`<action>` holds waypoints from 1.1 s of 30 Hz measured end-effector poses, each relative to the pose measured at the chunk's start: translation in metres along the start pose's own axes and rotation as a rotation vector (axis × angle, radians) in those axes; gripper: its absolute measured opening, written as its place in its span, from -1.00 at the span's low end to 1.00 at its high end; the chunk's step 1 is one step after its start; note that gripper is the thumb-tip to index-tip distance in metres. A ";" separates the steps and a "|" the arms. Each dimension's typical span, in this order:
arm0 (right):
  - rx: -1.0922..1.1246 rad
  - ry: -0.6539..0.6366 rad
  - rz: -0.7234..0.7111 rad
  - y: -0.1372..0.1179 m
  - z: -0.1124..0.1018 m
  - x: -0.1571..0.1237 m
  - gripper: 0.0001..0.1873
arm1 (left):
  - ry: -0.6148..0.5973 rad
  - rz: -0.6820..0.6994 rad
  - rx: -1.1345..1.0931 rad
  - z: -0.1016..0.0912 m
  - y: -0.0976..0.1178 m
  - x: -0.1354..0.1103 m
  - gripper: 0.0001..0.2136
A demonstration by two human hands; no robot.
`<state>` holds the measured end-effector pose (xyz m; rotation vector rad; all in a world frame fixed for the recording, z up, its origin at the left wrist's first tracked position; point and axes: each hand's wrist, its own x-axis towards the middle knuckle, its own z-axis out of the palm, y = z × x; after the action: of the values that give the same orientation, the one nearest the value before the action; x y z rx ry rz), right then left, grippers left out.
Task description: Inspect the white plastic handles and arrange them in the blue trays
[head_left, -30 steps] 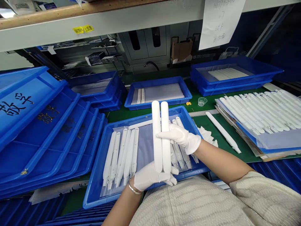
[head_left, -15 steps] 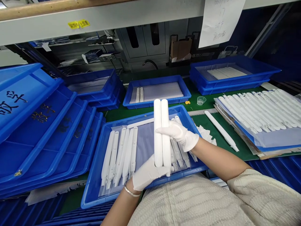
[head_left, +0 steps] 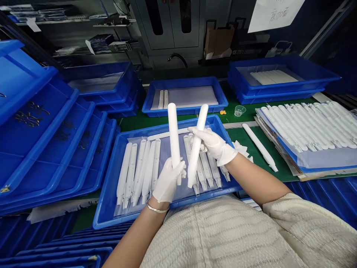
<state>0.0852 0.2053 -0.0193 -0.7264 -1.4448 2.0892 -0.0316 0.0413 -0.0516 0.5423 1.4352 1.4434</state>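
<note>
My left hand (head_left: pixel 169 178), in a white glove, is closed around the lower part of a long white plastic piece (head_left: pixel 174 136) with a rounded top. My right hand (head_left: pixel 213 143), gloved too, grips a second white plastic piece (head_left: pixel 198 145) that leans to the right at its top. The two pieces are apart, both above a blue tray (head_left: pixel 107 182). Inside that tray, several similar white pieces (head_left: pixel 138 167) lie in a row on the left and more (head_left: pixel 205 171) on the right, partly behind my right hand. Another piece (head_left: pixel 164 134) lies crosswise along the far side.
A stack of tilted blue trays (head_left: pixel 50 137) rises at left. Behind stands a blue tray (head_left: pixel 185 111) with two pieces, beside a small clear cup (head_left: pixel 240 110). At right, a single white piece (head_left: pixel 259 147) lies near a pile of many pieces (head_left: pixel 309 126).
The two white pieces, side by side before, are now separated, one in each hand. My left hand has moved up from their bottom ends, and the right piece has tilted. The view has tipped downward.
</note>
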 end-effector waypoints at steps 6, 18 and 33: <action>0.113 -0.167 0.111 0.004 0.004 0.002 -0.61 | -0.088 -0.043 -0.052 -0.002 -0.002 0.001 -0.61; 0.041 -0.162 0.168 0.009 0.009 0.001 -0.61 | -0.339 -0.169 -0.101 0.002 -0.006 -0.010 -0.51; -0.480 -0.246 0.028 0.013 0.023 -0.016 -0.62 | -0.384 -0.121 0.070 0.006 -0.002 -0.004 -0.64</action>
<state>0.0805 0.1751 -0.0227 -0.6789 -2.1247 1.9163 -0.0239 0.0407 -0.0510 0.7206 1.1926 1.1244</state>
